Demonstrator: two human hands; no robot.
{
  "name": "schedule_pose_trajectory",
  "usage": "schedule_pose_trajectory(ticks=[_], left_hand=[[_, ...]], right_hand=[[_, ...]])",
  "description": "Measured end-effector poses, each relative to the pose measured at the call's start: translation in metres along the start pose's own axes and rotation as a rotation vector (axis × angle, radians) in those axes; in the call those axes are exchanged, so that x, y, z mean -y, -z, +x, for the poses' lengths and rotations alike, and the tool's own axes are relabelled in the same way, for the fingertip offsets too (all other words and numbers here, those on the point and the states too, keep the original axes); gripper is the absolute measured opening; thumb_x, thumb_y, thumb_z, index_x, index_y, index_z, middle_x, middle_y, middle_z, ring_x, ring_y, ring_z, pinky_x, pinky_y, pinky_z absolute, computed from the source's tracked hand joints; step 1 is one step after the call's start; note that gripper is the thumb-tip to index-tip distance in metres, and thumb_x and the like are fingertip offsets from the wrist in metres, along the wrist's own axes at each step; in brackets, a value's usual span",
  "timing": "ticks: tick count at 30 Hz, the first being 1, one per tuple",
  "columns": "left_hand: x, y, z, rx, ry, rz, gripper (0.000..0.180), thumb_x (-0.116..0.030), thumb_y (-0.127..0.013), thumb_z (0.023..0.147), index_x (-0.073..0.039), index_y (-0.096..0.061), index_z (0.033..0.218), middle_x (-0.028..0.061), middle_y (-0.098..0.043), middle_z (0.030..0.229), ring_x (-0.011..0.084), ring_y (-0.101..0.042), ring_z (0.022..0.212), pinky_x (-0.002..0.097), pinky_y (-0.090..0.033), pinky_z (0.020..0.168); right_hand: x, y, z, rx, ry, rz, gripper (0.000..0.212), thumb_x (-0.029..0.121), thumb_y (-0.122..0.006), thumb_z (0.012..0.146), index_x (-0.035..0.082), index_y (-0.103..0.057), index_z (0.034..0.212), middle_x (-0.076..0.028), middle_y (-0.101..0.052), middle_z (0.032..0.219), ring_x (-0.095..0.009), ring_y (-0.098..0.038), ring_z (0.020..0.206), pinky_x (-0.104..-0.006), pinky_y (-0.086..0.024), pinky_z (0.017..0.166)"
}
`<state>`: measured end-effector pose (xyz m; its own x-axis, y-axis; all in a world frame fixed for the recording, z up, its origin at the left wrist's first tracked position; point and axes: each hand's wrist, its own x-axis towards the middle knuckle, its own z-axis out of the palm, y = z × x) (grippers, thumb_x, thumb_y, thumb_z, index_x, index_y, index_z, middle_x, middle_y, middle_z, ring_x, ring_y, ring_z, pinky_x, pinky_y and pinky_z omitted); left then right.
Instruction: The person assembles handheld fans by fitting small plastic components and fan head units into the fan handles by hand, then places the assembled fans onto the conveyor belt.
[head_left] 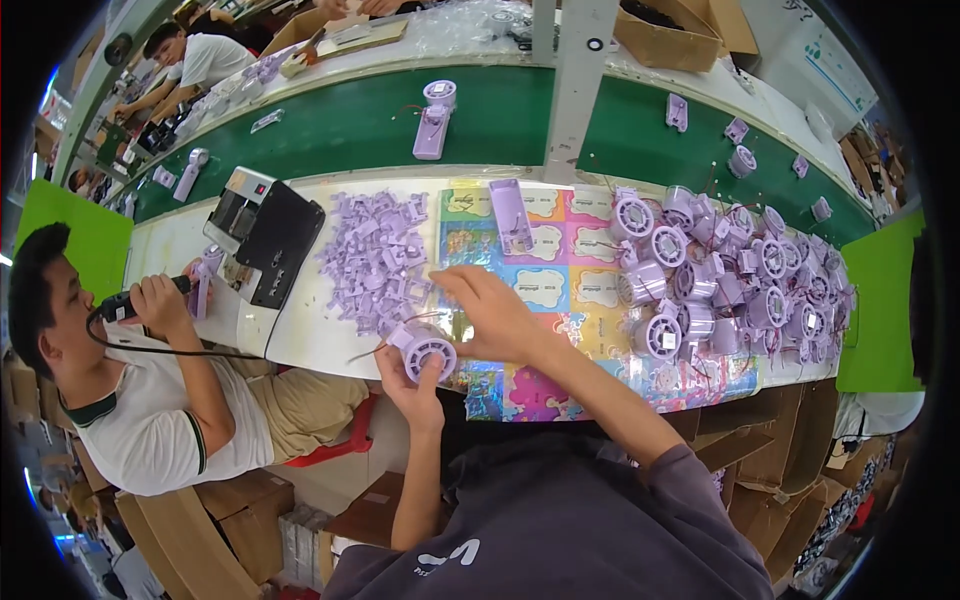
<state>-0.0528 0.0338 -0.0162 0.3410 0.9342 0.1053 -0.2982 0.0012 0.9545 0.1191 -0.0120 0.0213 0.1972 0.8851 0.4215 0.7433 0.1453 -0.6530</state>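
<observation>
My left hand (415,395) is closed around a round purple fan head (428,352), tilted so its spoked ring faces up. A thin wire sticks out on its left side. My right hand (495,318) reaches over the right edge of a heap of small purple plastic parts (375,255). Its fingers are bent together at the tips, and whatever lies between them is too small to make out. Beyond that hand an open purple handle shell (511,217) lies on the colourful printed sheets (590,285).
Many purple fan heads with wires (725,270) are piled on the right. A black-and-silver machine (262,235) stands left of the heap. At the left, a co-worker (150,400) holds a corded black tool (145,298). A green conveyor belt (350,130) carrying purple parts runs behind the table.
</observation>
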Motion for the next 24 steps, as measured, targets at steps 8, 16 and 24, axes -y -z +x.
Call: schedule_pose_trajectory(ticks=[8, 16, 24], left_hand=[[0.007, 0.026, 0.012, -0.030, 0.031, 0.008, 0.061, 0.002, -0.074, 0.081, 0.001, -0.045, 0.135, 0.0128, -0.059, 0.121, 0.0204, -0.060, 0.106, 0.0320, -0.048, 0.094], [0.004, 0.026, 0.015, 0.069, 0.039, 0.062, 0.060, 0.004, -0.073, 0.082, 0.000, -0.046, 0.136, 0.0118, -0.059, 0.122, 0.0205, -0.059, 0.109, 0.0322, -0.045, 0.097], [0.002, 0.027, 0.010, -0.008, 0.113, -0.035, 0.047, 0.003, -0.069, 0.084, -0.004, -0.044, 0.123, 0.0098, -0.058, 0.112, 0.0156, -0.058, 0.099, 0.0282, -0.048, 0.088]], right_hand=[[-0.026, -0.024, 0.025, 0.056, 0.064, -0.099, 0.072, 0.028, -0.087, 0.068, 0.011, -0.057, 0.131, -0.014, -0.054, 0.130, -0.036, -0.052, 0.120, -0.0437, -0.046, 0.101], [-0.038, -0.029, 0.018, -0.085, -0.029, -0.043, 0.032, 0.010, -0.075, 0.082, 0.005, -0.062, 0.110, -0.014, -0.062, 0.097, -0.035, -0.059, 0.092, -0.0393, -0.051, 0.083], [0.002, 0.029, 0.007, -0.175, -0.363, 0.392, 0.033, 0.006, -0.066, 0.093, 0.002, -0.063, 0.125, -0.005, -0.064, 0.100, -0.013, -0.060, 0.087, -0.0300, -0.051, 0.077]])
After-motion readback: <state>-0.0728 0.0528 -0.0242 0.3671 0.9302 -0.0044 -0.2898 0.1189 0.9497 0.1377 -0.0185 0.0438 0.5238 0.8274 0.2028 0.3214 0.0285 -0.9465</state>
